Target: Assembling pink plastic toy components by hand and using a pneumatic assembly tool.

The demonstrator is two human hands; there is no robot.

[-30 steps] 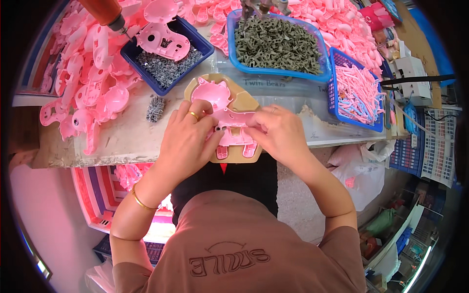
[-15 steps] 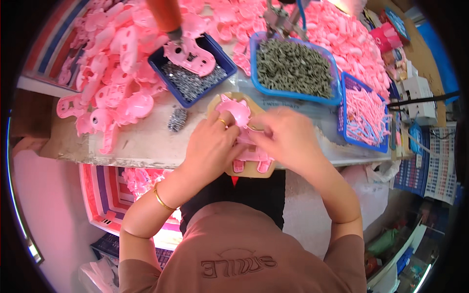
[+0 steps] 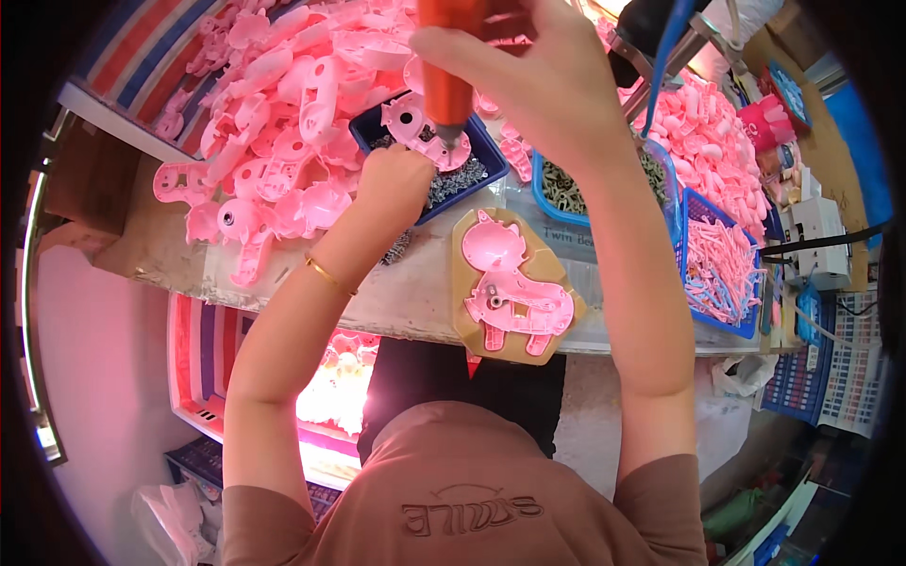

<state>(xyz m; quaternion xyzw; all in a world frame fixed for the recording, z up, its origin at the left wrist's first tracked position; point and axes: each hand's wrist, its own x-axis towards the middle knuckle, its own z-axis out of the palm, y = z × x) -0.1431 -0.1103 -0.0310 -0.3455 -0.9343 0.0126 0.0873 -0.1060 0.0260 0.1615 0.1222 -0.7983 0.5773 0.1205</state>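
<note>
My right hand [image 3: 547, 75] is raised over the bench and closed round an orange electric screwdriver [image 3: 447, 90], its tip pointing down. Below the tip a pink plastic shell part [image 3: 420, 127] lies across a dark blue tray [image 3: 489, 184] of small silver screws. At this tray's left side my left hand [image 3: 396, 179] is closed beside the shell part; its fingertips are hidden. Nearer me, a tan holding block [image 3: 462, 325] carries a pink animal-shaped shell half [image 3: 533, 300] and a rounded pink eared piece [image 3: 493, 245]. A small metal ring-like piece [image 3: 495, 302] sits in the shell half.
Pink shell parts [image 3: 283, 141] are heaped at the back left, more pink pieces [image 3: 708, 132] at the back right. A light-blue bin [image 3: 547, 212] holds dark grey small parts, partly behind my right arm. Beside it stands a blue basket [image 3: 722, 319] of pink and blue sticks.
Both hands have left the pink shell on the holding block. My right hand has risen to the orange screwdriver, and my left has moved to the screw tray. The view has shifted.
</note>
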